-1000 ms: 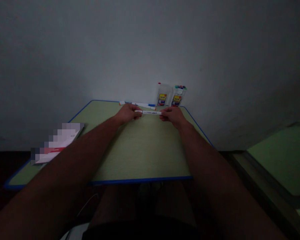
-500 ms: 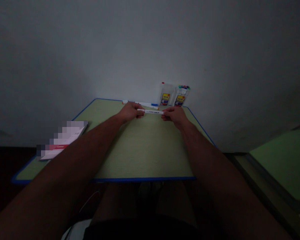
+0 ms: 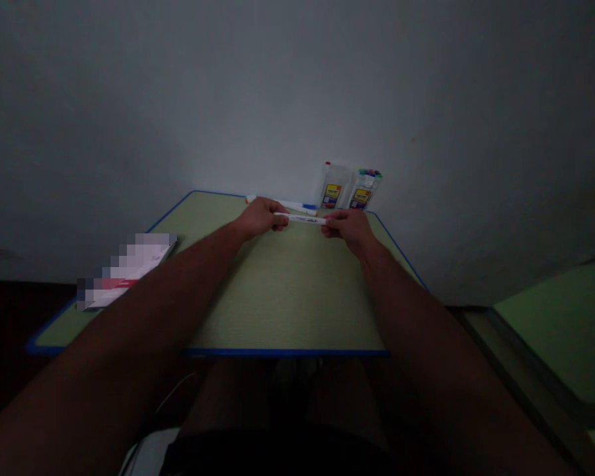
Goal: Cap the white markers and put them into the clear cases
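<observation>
A white marker with dark print on its barrel lies level between my two hands over the far part of the table. Its left end is pinched by my left hand, closed with thumb and fingertips together. My right hand grips the other end in the same way. Both ends of the marker are partly covered by fingers. Just behind it, other white markers lie along the table's back edge, one with a blue end, partly hidden by my left hand.
Two clear plastic marker cases stand against the wall at the back right; the right-hand case holds several coloured markers. A flat white and red item, partly blurred out, lies at the left. The pale table has a blue rim.
The view has shifted slightly. Both hands keep hold of the marker in nearly the same place, with no clear movement of it.
</observation>
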A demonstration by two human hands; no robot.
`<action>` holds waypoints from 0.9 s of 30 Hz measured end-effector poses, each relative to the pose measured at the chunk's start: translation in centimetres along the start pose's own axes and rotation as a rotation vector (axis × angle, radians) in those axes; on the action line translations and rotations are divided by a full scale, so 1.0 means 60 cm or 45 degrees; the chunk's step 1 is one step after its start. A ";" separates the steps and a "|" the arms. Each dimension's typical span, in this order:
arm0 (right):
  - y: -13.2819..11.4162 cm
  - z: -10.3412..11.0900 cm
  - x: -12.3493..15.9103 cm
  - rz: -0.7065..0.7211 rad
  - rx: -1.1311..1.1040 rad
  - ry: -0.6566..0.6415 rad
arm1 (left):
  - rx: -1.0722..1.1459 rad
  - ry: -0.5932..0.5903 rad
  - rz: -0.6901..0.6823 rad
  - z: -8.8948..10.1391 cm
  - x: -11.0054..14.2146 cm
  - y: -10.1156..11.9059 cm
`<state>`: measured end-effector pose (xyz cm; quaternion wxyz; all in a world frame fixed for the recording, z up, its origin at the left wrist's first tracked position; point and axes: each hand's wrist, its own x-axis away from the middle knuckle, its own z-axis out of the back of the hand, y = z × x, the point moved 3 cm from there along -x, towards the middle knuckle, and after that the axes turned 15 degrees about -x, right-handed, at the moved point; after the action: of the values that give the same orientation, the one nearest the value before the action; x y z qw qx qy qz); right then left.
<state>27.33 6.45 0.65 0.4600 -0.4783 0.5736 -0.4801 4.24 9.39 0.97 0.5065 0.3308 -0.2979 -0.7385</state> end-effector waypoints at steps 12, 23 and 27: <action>-0.006 0.006 0.007 -0.049 0.013 -0.082 | 0.000 -0.055 -0.011 0.005 0.005 0.008; 0.003 0.004 0.005 0.014 0.293 -0.302 | 0.033 -0.151 -0.117 -0.026 0.003 0.006; 0.005 -0.001 0.008 0.031 0.322 -0.420 | 0.185 -0.214 -0.123 -0.037 0.007 0.018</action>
<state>27.19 6.03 0.32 0.6099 -0.4818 0.4315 -0.4580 6.50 8.42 0.38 0.4183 0.3172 -0.3757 -0.7637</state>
